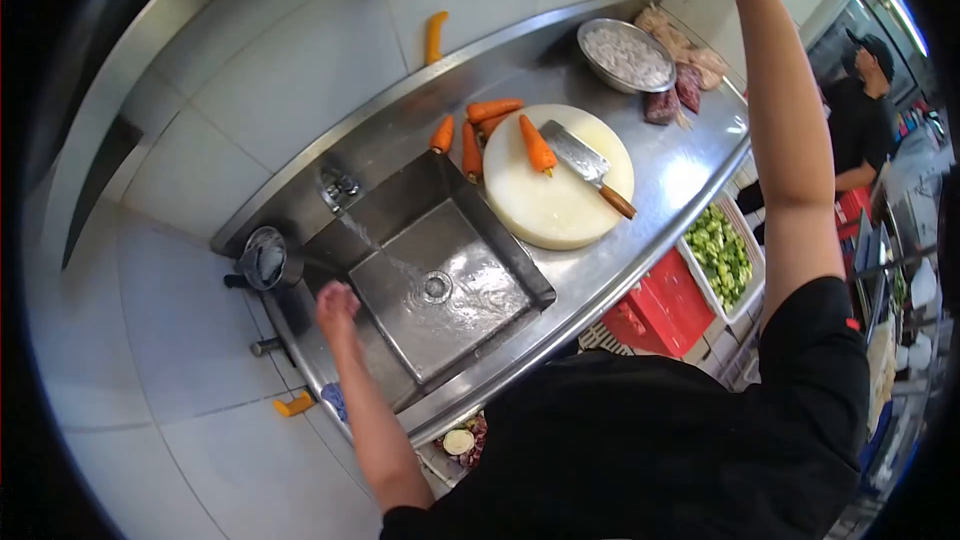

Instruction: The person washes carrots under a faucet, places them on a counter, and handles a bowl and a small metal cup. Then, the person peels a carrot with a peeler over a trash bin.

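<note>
Water running in sink [405, 325]. Left hand [338, 302] near sink edge, finger state unclear; right out of view. Cleaver [577, 153] idle.

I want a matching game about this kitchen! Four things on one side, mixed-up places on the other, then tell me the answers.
Things:
1. Big knife
2. Chopped green pieces
3. Metal bowl
4. Running water

Places:
A. Falling into the sink
B. Lying on the round board, beside a carrot
C. Near the wall, full of pale pieces
D. In a white tray

Right pairs: 1-B, 2-D, 3-C, 4-A
</note>
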`<action>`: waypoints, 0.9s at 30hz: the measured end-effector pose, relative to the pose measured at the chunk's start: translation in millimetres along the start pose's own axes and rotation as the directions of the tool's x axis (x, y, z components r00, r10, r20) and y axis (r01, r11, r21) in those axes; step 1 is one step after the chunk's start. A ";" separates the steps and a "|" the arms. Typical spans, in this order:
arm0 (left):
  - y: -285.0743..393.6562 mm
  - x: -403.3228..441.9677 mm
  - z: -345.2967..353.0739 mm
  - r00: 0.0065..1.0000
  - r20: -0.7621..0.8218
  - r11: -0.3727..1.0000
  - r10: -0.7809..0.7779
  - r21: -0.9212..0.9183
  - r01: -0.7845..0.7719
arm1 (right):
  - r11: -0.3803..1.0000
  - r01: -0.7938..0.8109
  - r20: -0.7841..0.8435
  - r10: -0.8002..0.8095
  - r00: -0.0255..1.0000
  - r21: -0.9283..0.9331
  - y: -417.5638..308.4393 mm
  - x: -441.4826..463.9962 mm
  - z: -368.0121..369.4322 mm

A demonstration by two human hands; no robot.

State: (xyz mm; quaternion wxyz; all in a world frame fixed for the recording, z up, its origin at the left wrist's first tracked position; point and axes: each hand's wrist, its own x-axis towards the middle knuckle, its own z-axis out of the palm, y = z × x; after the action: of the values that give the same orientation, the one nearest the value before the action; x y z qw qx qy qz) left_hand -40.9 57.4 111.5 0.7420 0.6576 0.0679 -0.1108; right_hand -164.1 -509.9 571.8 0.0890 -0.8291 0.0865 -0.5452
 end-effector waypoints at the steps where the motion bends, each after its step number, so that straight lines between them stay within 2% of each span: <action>1: 6.3 35.5 6.9 1.000 -0.011 0.999 -0.012 -0.035 0.012 | 0.988 -0.004 0.086 0.017 0.996 -0.152 22.0 -33.7 -17.5; 2: 11.9 68.9 12.5 0.999 -0.022 0.997 -0.027 -0.068 0.025 | 0.981 -0.089 0.198 0.123 0.972 -0.173 36.0 -81.4 -29.9; 3: 10.1 109.0 10.7 0.999 0.050 1.000 0.016 -0.015 -0.015 | 0.964 -0.173 0.297 0.229 0.927 -0.204 43.1 -134.2 -41.8; 4: 2.7 149.9 9.4 0.990 0.128 0.998 0.056 0.030 -0.060 | 0.915 -0.273 0.380 0.375 0.846 -0.296 40.6 -182.3 -57.7; 5: -4.2 186.3 11.0 0.992 0.128 0.997 0.011 0.070 -0.020 | 0.838 -0.354 0.437 0.524 0.731 -0.415 87.1 -244.1 -78.1; 6: -10.8 214.8 17.2 0.991 0.130 0.993 -0.034 0.114 0.019 | 0.815 -0.488 0.423 0.579 0.697 -0.312 80.9 -306.5 -97.8; 7: -13.2 230.4 29.5 0.985 0.168 0.992 -0.051 0.118 0.031 | 0.784 -0.369 0.438 0.596 0.673 -0.500 91.3 -369.2 -127.9; 8: -12.1 241.8 40.5 0.973 0.191 0.973 -0.127 0.214 0.085 | 0.605 -0.440 0.420 0.788 0.450 -0.663 56.3 -400.6 -149.2; 9: -11.1 254.1 47.5 0.959 0.201 0.941 -0.199 0.313 0.129 | 0.571 -0.460 0.405 0.815 0.415 -0.680 58.4 -470.7 -183.0; 10: -21.9 272.5 50.4 0.953 0.222 0.938 -0.207 0.321 0.129 | 0.440 -0.548 0.286 0.893 0.347 -0.712 32.8 -523.3 -210.1; 11: -40.1 292.4 48.6 0.945 0.235 0.963 -0.228 0.196 0.183 | 0.355 -0.478 0.252 0.930 0.267 -0.803 -0.1 -560.3 -237.8; 12: -51.5 307.5 45.4 0.936 0.248 0.968 -0.251 0.071 0.241 | 0.243 -0.468 0.266 0.964 0.017 -0.850 -19.9 -606.3 -274.4; 13: -52.3 316.7 41.1 0.929 0.267 0.966 -0.257 0.081 0.245 | 0.276 -0.483 0.281 0.958 0.064 -0.831 -41.4 -676.9 -316.6; 14: -51.3 323.8 34.0 0.875 0.356 0.945 -0.327 0.090 0.316 | -0.009 -0.594 0.139 0.970 -0.202 -0.804 -79.1 -717.6 -348.1; 15: -49.3 327.0 26.7 0.808 0.440 0.916 -0.393 0.110 0.386 | -0.204 -0.717 0.077 0.938 -0.339 -0.667 -124.0 -733.6 -366.6; 16: -40.2 326.0 22.1 0.741 0.548 0.906 -0.388 0.082 0.414 | -0.539 -0.704 0.076 0.767 -0.637 -0.463 -155.7 -770.0 -401.7; 17: -33.5 325.7 17.9 0.663 0.650 0.893 -0.372 0.056 0.446 | -0.752 -0.649 0.193 0.623 -0.758 -0.120 -196.5 -792.9 -427.6; 18: -42.0 334.5 8.4 0.678 0.648 0.909 -0.345 0.053 0.413 | -0.851 -0.516 -0.084 0.524 -0.848 -0.095 -232.0 -788.9 -424.2; 19: -49.3 344.4 3.7 0.694 0.648 0.926 -0.314 0.046 0.376 | -0.925 -0.379 -0.343 0.365 -0.866 -0.027 -263.1 -785.2 -421.2; 22: -24.1 323.5 13.2 0.735 0.599 0.948 -0.318 0.213 0.236 | -0.945 -0.327 -0.326 0.310 -0.893 -0.004 -310.6 -793.9 -424.5; 23: -22.6 316.3 17.2 0.764 0.573 0.951 -0.298 0.244 0.187 | -0.910 -0.380 -0.374 0.299 -0.878 0.165 -317.0 -826.5 -433.1; 24: -23.3 310.8 19.0 0.793 0.542 0.951 -0.279 0.274 0.147 | -0.910 -0.377 -0.369 0.296 -0.881 0.172 -316.3 -820.8 -427.1; 26: -29.2 301.1 25.2 0.852 0.479 0.942 -0.209 0.331 0.045 | -0.799 -0.554 -0.209 0.598 -0.774 -0.235 -291.1 -800.1 -420.3; 27: -33.3 294.5 25.6 0.879 0.450 0.929 -0.160 0.369 -0.020 | -0.799 -0.554 -0.206 0.598 -0.775 -0.234 -267.0 -807.6 -414.2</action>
State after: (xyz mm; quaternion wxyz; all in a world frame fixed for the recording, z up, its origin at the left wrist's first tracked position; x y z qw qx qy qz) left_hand 234.1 6.1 10.2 0.5972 0.7331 -0.1125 -0.3053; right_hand -847.9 -78.9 80.1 0.4331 -0.2289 0.8718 -0.0055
